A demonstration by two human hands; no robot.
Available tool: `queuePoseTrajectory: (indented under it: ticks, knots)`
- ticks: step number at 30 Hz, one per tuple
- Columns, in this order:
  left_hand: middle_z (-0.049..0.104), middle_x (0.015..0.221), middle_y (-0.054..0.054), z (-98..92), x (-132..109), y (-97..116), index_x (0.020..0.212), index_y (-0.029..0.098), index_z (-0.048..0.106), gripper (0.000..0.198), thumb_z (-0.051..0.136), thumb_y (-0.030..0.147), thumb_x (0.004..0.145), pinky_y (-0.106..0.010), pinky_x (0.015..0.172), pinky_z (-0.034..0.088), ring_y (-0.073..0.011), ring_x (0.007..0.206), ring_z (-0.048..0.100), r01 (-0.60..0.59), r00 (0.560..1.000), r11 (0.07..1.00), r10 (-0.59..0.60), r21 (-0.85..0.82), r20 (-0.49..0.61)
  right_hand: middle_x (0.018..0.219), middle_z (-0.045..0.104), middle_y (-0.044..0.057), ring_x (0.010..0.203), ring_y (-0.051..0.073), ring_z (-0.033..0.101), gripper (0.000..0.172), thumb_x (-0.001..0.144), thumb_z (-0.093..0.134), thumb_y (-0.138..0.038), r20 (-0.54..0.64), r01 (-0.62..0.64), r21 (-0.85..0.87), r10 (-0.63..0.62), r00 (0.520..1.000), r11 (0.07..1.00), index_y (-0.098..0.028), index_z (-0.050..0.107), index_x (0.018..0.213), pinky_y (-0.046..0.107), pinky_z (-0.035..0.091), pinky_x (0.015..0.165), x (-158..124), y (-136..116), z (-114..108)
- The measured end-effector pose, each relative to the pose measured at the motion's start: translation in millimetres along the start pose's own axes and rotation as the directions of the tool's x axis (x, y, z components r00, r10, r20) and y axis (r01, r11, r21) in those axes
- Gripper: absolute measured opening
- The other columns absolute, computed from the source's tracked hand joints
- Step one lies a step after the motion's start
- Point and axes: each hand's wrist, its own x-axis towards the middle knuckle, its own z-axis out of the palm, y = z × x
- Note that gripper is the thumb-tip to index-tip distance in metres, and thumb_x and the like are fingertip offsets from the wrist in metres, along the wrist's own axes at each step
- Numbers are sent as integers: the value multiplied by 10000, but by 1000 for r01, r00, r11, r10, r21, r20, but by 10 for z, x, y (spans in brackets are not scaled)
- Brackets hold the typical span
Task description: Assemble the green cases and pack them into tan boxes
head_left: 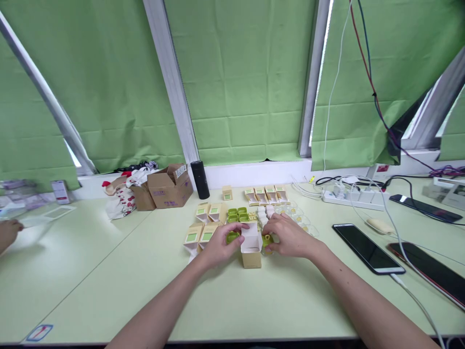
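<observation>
A small cardboard box (252,260) stands upright in front of me, its white-lined top flap raised. My left hand (224,243) is closed at the box's left edge with thumb and fingertips. Just right of the box, my right hand (286,236) grips a small green piece with a yellow ring-like top (268,240); the fingers partly cover it. Behind my hands sit several green square trays (238,213), white rounded pieces (262,213) and clear plastic cups (298,216). To the left stand opened cardboard boxes with green labels (196,233).
More small boxes (267,195) line the back, near a single box (227,193) and a black cylinder (200,180). A brown carton (170,186) stands back left. On the right lie phones (367,248), cables and a power strip (352,198). Another person's hand (9,232) is far left.
</observation>
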Motion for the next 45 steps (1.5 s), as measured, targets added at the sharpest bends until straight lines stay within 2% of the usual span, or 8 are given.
queuePoseTrajectory:
  ticks: [9, 20, 24, 28, 33, 36, 40, 45]
  knots:
    - [672, 1392, -162, -25, 23, -40, 1405, 188, 639, 645, 852, 331, 813, -428, 1032, 493, -309, 1193, 637, 62, 993, 948, -26, -311, 119, 961, 764, 61, 1026, 293, 627, 233, 784, 883, -275, 34, -5, 6, 5, 999, 1000, -237, 771, 985, 365, 383, 861, -15, -7, -44]
    - [690, 1264, -127, -24, 29, -33, 1432, 190, 605, 724, 811, 173, 737, -446, 1041, 487, -275, 1147, 619, 149, 981, 954, -110, -260, 157, 938, 769, 74, 1012, 310, 649, 243, 765, 864, -223, 8, 8, -22, -8, 1000, 1000, -231, 773, 990, 380, 406, 842, -16, -4, -50]
    - [678, 1290, -142, -33, 16, -42, 1441, 181, 607, 727, 819, 186, 746, -457, 1057, 485, -283, 1160, 618, 137, 984, 959, -104, -246, 143, 1054, 787, 88, 1069, 320, 648, 230, 831, 809, -268, -127, -39, -28, 35, 991, 999, -226, 765, 1052, 420, 417, 905, -18, 77, -113]
    - [656, 1356, -152, -43, -2, -47, 1465, 192, 593, 730, 819, 202, 771, -474, 1087, 473, -300, 1217, 607, 148, 982, 965, -117, -217, 147, 1192, 777, 104, 1139, 331, 644, 296, 896, 733, -289, -344, -44, 21, 48, 938, 999, -224, 724, 1185, 483, 421, 979, -31, 194, -134]
    - [644, 1392, -165, -46, -3, -43, 1462, 189, 597, 718, 823, 210, 780, -489, 1095, 475, -304, 1210, 616, 140, 984, 969, -113, -203, 139, 1256, 741, 124, 1114, 307, 662, 352, 967, 651, -352, -534, 121, 259, 38, 845, 958, -225, 672, 1294, 459, 519, 932, -28, 191, -86]
    - [651, 1388, -160, -43, 4, -45, 1459, 196, 604, 717, 823, 196, 776, -492, 1098, 478, -300, 1201, 622, 133, 984, 971, -106, -197, 143, 1307, 718, 132, 1046, 283, 682, 372, 992, 628, -371, -540, 231, 394, 21, 842, 890, -242, 651, 1341, 391, 568, 778, -30, 85, -50]
    - [683, 1315, -141, -36, 6, -80, 1473, 214, 597, 743, 815, 162, 764, -494, 1096, 488, -318, 1234, 629, 146, 984, 967, -120, -206, 134, 1414, 666, 127, 1139, 278, 678, 371, 1010, 617, -353, -508, 297, 485, -11, 861, 823, -276, 634, 1373, 359, 605, 757, -41, -58, 16]
    - [685, 1330, -145, -30, -2, -101, 1513, 216, 571, 784, 817, 147, 771, -489, 1098, 501, -325, 1273, 627, 145, 986, 965, -121, -220, 118, 1377, 671, 134, 1038, 248, 687, 394, 1026, 597, -364, -428, 286, 472, -66, 901, 834, -277, 615, 1410, 333, 606, 709, -42, -113, 66]
